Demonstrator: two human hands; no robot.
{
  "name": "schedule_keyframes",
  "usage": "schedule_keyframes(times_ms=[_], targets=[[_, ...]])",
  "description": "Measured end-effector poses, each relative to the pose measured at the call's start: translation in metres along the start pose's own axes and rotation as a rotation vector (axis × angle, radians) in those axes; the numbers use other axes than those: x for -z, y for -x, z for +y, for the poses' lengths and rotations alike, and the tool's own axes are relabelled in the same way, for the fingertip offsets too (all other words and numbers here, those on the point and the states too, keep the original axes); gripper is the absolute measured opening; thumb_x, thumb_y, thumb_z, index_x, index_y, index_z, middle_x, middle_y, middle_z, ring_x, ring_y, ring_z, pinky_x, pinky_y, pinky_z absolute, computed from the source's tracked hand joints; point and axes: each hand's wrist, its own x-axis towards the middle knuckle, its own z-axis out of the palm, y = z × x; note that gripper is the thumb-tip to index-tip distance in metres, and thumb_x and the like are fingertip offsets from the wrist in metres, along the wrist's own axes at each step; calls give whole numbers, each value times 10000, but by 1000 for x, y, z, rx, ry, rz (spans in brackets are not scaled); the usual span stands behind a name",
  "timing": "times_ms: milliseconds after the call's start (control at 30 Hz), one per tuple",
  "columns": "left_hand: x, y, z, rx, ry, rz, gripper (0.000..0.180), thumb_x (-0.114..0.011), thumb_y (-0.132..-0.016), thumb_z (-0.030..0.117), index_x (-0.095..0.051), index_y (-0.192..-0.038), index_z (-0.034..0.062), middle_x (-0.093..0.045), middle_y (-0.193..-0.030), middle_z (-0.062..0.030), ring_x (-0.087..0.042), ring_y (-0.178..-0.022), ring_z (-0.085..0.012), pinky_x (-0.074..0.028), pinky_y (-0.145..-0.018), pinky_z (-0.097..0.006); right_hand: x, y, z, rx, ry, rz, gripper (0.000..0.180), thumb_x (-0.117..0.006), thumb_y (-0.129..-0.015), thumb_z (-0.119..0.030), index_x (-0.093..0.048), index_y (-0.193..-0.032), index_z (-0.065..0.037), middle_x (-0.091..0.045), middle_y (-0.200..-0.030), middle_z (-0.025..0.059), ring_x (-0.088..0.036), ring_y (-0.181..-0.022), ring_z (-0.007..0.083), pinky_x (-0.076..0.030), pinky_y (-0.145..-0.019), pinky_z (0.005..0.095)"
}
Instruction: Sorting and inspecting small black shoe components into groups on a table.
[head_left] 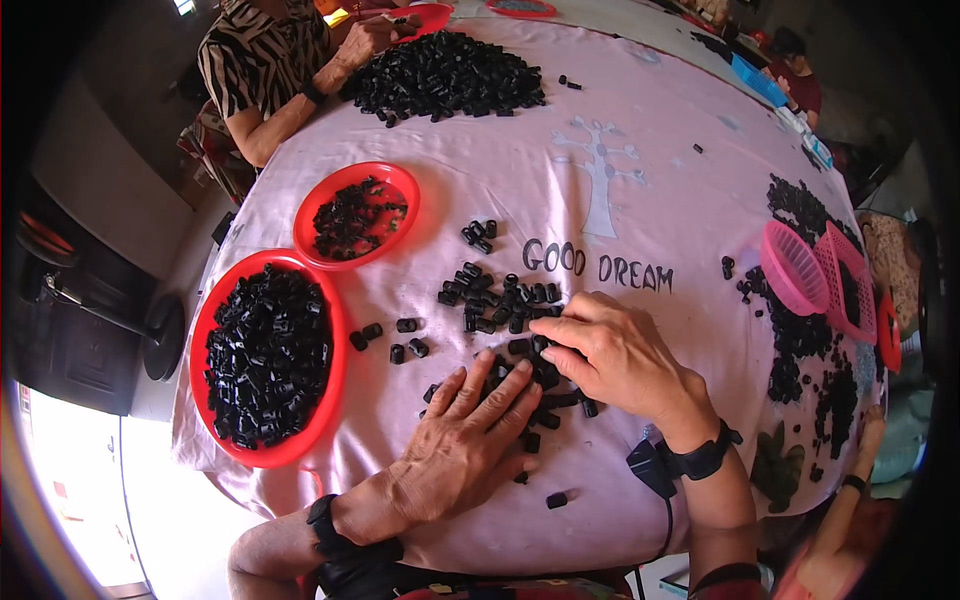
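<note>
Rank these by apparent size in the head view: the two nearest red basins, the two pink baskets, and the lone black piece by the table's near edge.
1. Fuller red basin
2. Smaller red basin
3. Round pink basket and rectangular pink basket: too alike to rank
4. Lone black piece

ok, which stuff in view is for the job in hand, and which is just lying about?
Job, judging by placement:
- black cylindrical pieces, under left hand and right hand
- large oval red tray
- small red dish

Apparently lying about:
- pink oval basket
- blue tray
</note>
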Motion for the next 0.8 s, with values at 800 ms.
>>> schedule_keyframes(times_ms=[800], targets=[[-3,31,12,-31,-43,-28,768,-762,-829,423,-521,-1472,80,-380,-1609,-163,-350,-1493,-373,-213,-1197,-586,4,1,10,-43,-44,7,148,-739,-863,-130,-720,-995,-66,-693,-876,114,-691,-798,329,-545,-703,428]])
